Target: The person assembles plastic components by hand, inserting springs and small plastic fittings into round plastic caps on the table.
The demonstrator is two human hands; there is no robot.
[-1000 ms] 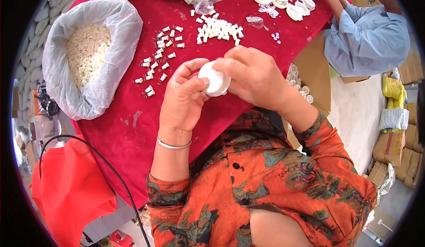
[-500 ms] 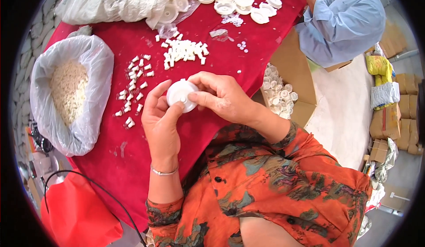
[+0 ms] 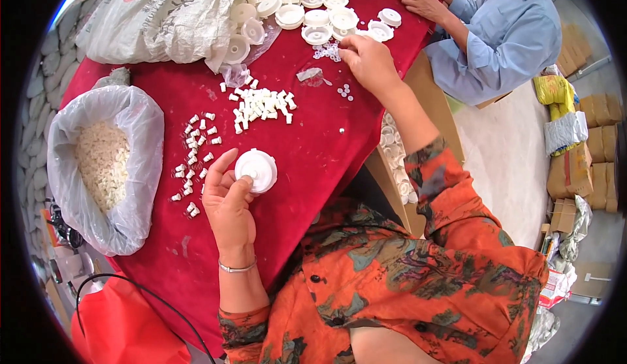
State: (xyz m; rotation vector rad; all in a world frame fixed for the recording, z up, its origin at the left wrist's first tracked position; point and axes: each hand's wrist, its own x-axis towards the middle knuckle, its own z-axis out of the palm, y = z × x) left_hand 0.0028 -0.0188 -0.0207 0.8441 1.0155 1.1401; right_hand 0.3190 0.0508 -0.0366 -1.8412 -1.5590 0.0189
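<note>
Head view: above a red-covered desk (image 3: 307,135), the left hand (image 3: 230,207) clamps a white round plastic cap (image 3: 260,170) between thumb and fingers. The right hand (image 3: 372,65), on the cap half a second ago, has moved off to small translucent discs (image 3: 324,51) near white lids (image 3: 343,18); whether its fingertips grip one, I cannot tell.
</note>
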